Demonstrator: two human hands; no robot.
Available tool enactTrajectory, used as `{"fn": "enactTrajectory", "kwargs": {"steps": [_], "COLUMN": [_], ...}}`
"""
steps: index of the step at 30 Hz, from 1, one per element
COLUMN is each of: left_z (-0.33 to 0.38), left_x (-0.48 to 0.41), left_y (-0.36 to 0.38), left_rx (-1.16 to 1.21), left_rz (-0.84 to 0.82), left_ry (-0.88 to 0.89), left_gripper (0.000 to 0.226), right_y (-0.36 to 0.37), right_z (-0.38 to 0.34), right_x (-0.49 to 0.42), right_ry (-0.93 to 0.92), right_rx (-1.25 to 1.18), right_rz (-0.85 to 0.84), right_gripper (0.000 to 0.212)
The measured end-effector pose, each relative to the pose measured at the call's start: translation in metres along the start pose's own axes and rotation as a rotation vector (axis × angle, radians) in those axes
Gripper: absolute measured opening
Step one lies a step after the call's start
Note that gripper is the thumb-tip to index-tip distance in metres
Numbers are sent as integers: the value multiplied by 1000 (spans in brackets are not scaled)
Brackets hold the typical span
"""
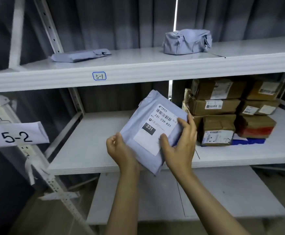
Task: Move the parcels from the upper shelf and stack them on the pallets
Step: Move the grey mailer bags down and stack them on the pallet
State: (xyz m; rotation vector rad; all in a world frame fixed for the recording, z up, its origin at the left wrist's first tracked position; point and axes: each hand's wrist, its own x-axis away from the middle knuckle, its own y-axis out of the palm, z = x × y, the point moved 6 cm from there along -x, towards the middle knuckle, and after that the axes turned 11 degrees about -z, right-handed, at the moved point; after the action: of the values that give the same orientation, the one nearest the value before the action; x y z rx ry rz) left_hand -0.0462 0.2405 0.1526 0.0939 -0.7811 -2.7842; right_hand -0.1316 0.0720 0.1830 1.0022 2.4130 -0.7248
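I hold a flat grey-blue parcel point(139, 131) with a white shipping label in front of the middle shelf. My left hand point(120, 150) grips its lower left edge from below. My right hand point(180, 141) grips its right side, thumb on the label. On the upper shelf point(138, 72), marked 5-1, lie a flat grey-blue parcel point(80, 55) at the left and a bulky grey-blue parcel point(187, 41) at the right. No pallet is in view.
Several brown cardboard boxes point(226, 111) are stacked at the right of the middle shelf point(87, 150). A lower shelf point(206, 200) lies beneath. A slotted upright point(36, 163) with a paper tag reading 5-2 stands at the left. Dark curtains hang behind the rack.
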Motion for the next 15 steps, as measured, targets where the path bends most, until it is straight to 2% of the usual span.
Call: {"fn": "enactTrajectory", "kwargs": {"steps": [6,10,12,15], "left_z": [-47,-66,-69,-72], "left_x": [-11,-25,-31,-39], "left_y": [-15,-16,-13,-6], "left_rx": [1,7,-6,-46], "left_rz": [97,130,126,123], "left_ry": [-151,-160,-144,-118], "left_gripper": [18,18,18,18], "right_y": [19,38,50,63], "right_z": [48,65,71,81], "right_x": [11,17,20,22], "right_ry": [240,383,466,546], "right_rx": [-134,-234,-290,-356], "right_rz": [-220,-410,-523,-578], "right_gripper": [76,63,63,61]}}
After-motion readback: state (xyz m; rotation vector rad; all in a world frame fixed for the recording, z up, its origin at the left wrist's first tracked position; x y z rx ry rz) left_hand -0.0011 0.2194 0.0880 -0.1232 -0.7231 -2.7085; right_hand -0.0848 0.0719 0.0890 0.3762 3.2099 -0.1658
